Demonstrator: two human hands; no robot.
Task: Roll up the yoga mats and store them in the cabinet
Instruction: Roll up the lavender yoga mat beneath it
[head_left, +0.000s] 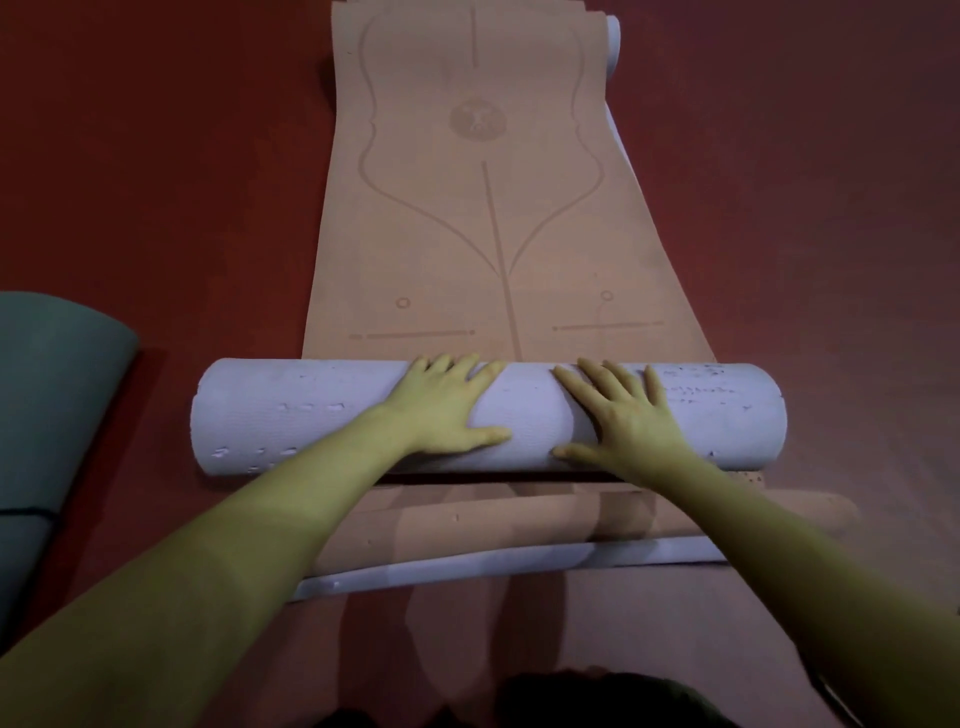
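A pink yoga mat (483, 218) with printed lines lies stretched away from me on the red floor. Its near part is rolled into a thick roll (291, 415) with the pale lilac underside outward, lying crosswise. My left hand (447, 405) rests flat on the roll's middle with its fingers spread. My right hand (618, 415) presses flat on the roll just right of it. Neither hand grips anything. The cabinet is out of view.
A second pink mat (519, 525) with a lilac edge lies under and in front of the roll, near my knees. A rolled grey-green mat (47, 395) sits at the left. Red floor (156, 156) surrounds the mats on both sides.
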